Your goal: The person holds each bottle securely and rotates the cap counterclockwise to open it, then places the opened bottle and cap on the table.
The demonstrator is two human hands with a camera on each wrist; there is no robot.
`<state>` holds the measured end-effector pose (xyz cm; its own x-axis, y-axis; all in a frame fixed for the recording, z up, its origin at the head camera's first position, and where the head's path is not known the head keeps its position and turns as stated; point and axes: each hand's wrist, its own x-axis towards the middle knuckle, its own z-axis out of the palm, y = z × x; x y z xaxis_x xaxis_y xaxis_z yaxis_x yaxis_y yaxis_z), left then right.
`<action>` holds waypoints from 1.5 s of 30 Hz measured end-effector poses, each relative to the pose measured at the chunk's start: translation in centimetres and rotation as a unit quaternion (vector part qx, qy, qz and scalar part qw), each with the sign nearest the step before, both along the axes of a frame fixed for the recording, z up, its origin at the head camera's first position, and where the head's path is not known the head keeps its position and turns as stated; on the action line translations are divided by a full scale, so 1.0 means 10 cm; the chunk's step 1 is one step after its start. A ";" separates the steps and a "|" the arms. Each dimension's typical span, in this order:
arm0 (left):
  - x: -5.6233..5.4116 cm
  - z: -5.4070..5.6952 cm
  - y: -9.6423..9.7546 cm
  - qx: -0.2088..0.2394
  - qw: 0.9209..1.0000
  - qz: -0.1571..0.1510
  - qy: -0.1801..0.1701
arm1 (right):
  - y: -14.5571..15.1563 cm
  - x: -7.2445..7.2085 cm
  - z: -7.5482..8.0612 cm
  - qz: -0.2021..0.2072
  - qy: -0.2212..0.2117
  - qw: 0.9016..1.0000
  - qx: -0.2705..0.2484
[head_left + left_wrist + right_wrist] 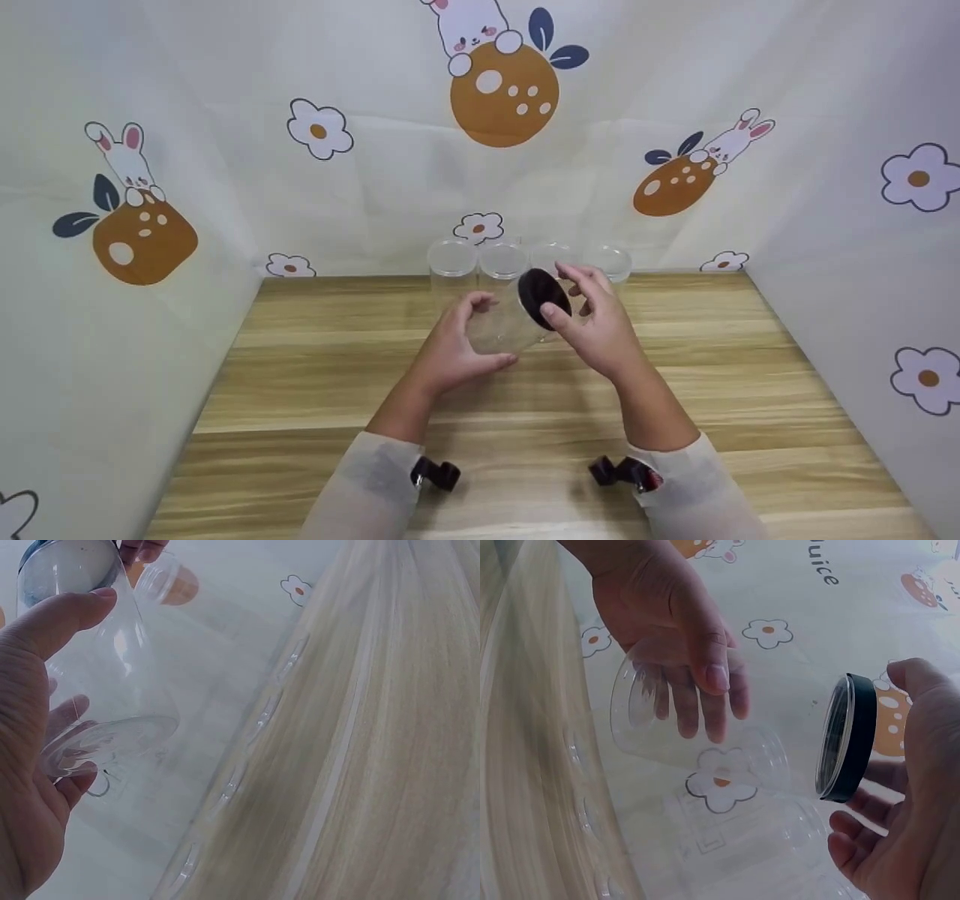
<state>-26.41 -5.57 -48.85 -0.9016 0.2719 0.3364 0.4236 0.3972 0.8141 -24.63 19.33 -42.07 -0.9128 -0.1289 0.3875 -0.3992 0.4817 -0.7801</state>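
My left hand [457, 349] grips a clear jar [120, 667], which tilts with its black lid [545, 298] up and to the right. In the right wrist view the left thumb lies along the near side of the jar, and the other fingers show through its wall. Close to the lid is my right hand [600, 326], its fingers spread and loosely bent around the outer face. A small gap shows between the right thumb and the lid in the right wrist view. Whether the other right fingers touch the lid is unclear.
Behind the hands, several clear jars [453, 259] stand in a row at the back of the wood-grain table [315, 375]. A printed cloth wall [375, 187] rises behind them, and similar walls flank both sides. Black wrist devices [436, 474] sit on both sleeves.
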 end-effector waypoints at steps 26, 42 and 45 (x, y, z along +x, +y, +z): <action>-0.01 -0.02 -0.01 -0.014 1.000 -0.003 -0.002 | 0.00 0.01 -0.02 0.062 0.021 0.998 0.003; -0.02 -0.02 -0.01 -0.010 1.000 0.007 -0.006 | -0.02 0.00 -0.01 0.001 -0.008 0.999 -0.038; -0.02 -0.02 -0.01 -0.013 1.000 0.006 -0.007 | -0.02 -0.01 -0.01 -0.025 -0.027 0.999 -0.028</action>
<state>-26.59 -5.66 -49.05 -0.9094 0.2689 0.3172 0.4075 0.4244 0.8086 -24.77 19.11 -42.13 -0.9372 -0.0629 0.3431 -0.3329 0.4553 -0.8258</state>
